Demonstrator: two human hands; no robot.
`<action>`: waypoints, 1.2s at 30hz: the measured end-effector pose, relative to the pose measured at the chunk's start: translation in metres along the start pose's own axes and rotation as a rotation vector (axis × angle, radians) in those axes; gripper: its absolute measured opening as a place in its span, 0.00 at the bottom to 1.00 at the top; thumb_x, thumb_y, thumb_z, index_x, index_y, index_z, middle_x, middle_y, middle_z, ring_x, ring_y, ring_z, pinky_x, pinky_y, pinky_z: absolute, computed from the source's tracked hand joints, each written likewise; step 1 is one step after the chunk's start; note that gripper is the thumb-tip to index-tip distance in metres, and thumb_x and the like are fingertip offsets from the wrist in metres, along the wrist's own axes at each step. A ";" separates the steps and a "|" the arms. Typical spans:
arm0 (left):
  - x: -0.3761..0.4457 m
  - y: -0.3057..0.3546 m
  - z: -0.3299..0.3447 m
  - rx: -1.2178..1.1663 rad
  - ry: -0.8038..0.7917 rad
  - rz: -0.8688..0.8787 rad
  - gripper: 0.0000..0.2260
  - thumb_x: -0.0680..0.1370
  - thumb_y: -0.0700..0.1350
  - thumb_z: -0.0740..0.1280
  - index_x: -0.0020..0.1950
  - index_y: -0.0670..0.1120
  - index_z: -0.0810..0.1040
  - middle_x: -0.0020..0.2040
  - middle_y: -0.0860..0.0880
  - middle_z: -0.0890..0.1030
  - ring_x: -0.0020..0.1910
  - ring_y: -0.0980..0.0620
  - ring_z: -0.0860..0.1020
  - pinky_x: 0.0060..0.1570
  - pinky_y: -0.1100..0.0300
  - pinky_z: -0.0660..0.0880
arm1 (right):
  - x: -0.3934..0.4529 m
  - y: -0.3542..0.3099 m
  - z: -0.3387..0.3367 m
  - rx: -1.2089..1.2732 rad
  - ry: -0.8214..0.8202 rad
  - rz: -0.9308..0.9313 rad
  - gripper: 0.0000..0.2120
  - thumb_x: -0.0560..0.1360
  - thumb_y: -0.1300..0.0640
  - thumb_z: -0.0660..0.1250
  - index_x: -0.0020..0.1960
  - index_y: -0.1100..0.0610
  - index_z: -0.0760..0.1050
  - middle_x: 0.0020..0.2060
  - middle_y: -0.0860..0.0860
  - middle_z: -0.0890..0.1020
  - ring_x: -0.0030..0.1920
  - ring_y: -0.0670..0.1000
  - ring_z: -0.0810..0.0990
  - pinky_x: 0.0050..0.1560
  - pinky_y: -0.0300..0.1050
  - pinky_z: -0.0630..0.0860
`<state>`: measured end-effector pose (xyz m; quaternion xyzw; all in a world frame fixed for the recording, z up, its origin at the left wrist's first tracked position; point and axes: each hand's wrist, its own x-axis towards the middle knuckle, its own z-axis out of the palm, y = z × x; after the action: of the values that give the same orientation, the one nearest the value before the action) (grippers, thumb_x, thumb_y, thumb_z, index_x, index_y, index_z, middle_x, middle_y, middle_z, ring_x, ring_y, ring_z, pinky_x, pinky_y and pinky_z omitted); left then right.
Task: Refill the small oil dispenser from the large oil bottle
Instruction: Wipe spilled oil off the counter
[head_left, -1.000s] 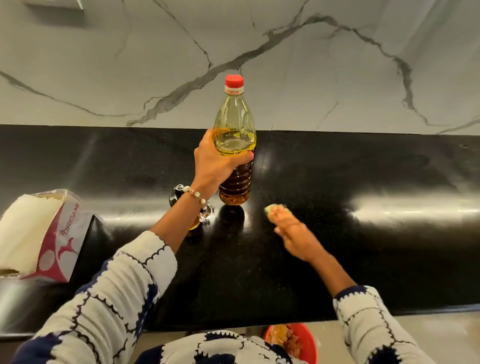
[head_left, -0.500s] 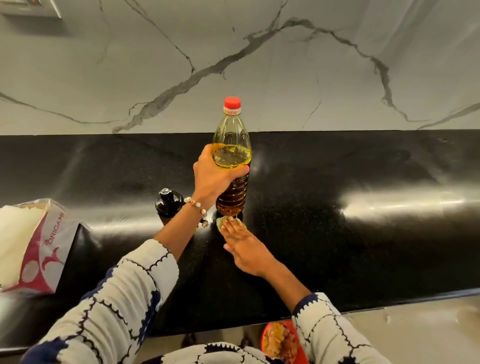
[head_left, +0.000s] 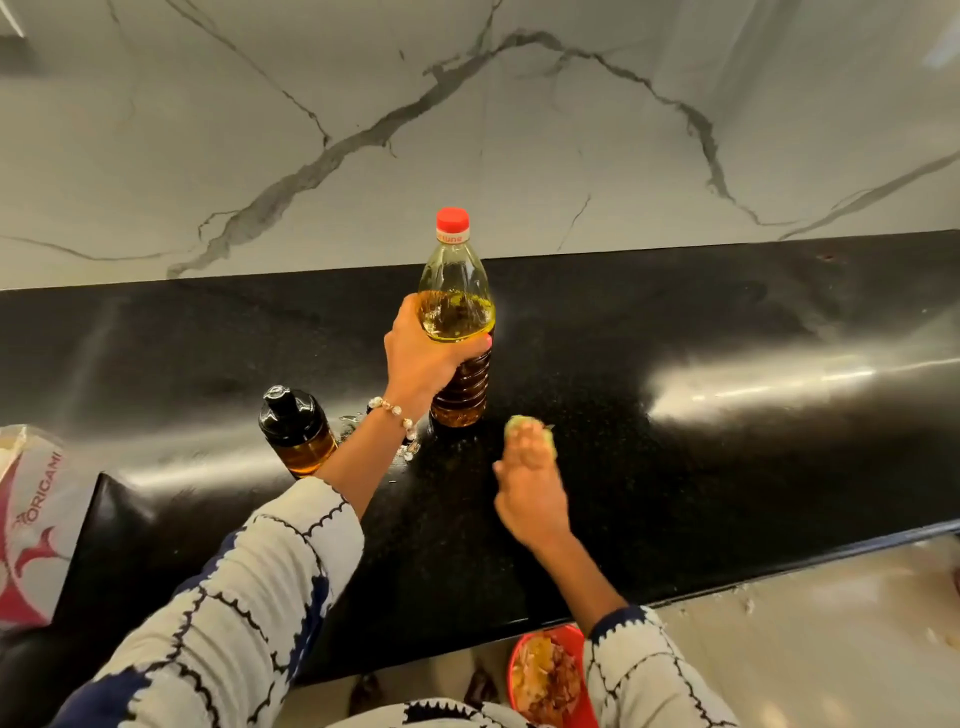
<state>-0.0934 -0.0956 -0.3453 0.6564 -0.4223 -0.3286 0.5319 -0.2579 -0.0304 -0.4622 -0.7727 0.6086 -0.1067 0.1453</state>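
Head view: left hand (head_left: 421, 364) grips the upright red-capped clear plastic oil bottle (head_left: 460, 332); right hand (head_left: 530, 493), beside it, presses a pale green cloth (head_left: 519, 423) with curled fingers; small dark glass dispenser (head_left: 296, 431) stands left of the left wrist

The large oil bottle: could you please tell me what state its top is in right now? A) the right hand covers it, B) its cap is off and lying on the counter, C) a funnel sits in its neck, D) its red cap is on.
D: the large oil bottle stands upright with its red cap on, while the left hand grips its middle.
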 end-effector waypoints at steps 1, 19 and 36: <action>0.000 -0.001 0.001 0.003 -0.008 0.003 0.33 0.58 0.50 0.82 0.59 0.51 0.73 0.52 0.54 0.80 0.53 0.56 0.79 0.54 0.55 0.79 | -0.005 -0.006 0.004 0.020 -0.086 -0.130 0.28 0.82 0.55 0.53 0.78 0.62 0.47 0.77 0.59 0.48 0.78 0.57 0.43 0.77 0.54 0.46; -0.033 0.002 -0.056 0.217 -0.207 0.023 0.24 0.69 0.43 0.77 0.64 0.46 0.76 0.55 0.49 0.82 0.53 0.55 0.81 0.52 0.65 0.77 | -0.005 -0.045 0.014 -0.003 -0.058 -0.053 0.29 0.82 0.54 0.48 0.76 0.68 0.42 0.76 0.66 0.45 0.76 0.63 0.40 0.73 0.52 0.33; -0.098 -0.081 -0.134 0.251 0.382 -0.272 0.23 0.67 0.50 0.79 0.55 0.46 0.72 0.40 0.53 0.78 0.40 0.51 0.79 0.44 0.55 0.76 | 0.044 -0.077 0.015 -0.072 -0.284 -0.506 0.28 0.83 0.56 0.51 0.78 0.62 0.43 0.78 0.58 0.46 0.78 0.54 0.42 0.76 0.47 0.40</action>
<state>-0.0011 0.0559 -0.3968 0.8182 -0.2594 -0.2122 0.4672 -0.1723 -0.0546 -0.4491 -0.9118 0.3735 -0.0085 0.1705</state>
